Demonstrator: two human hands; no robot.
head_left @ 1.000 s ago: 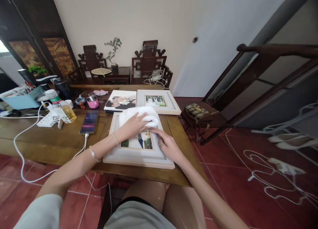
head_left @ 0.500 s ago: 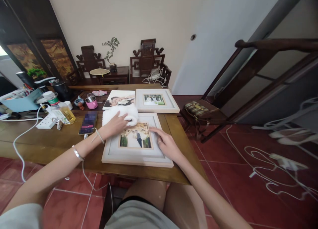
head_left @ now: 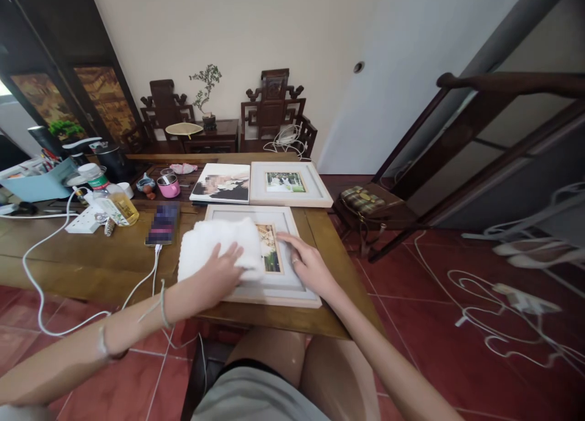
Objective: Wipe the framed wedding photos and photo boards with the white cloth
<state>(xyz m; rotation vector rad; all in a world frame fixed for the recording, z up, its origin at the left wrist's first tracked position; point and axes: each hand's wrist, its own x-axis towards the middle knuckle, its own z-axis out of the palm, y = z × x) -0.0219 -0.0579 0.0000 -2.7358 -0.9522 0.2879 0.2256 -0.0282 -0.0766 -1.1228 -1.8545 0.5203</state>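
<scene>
A white-framed photo [head_left: 278, 273] lies flat near the front edge of the wooden table [head_left: 95, 256]. A folded white cloth [head_left: 214, 245] covers its left half. My left hand [head_left: 218, 279] presses flat on the cloth, fingers stretched out. My right hand [head_left: 309, 265] rests flat on the frame's right side, fingers apart, holding it down. Only the right strip of the picture shows beside the cloth.
A second white frame [head_left: 289, 183] and an unframed print [head_left: 222, 183] lie behind. A phone [head_left: 163, 224] on a white cable, an oil bottle [head_left: 117, 205], a pink cup [head_left: 169, 186] and a power strip [head_left: 85, 221] sit left. Cables trail across the red tile floor [head_left: 503, 299] at right.
My left hand has drawn the cloth from the frame's top edge down and left over the picture. The right hand has stayed on the frame.
</scene>
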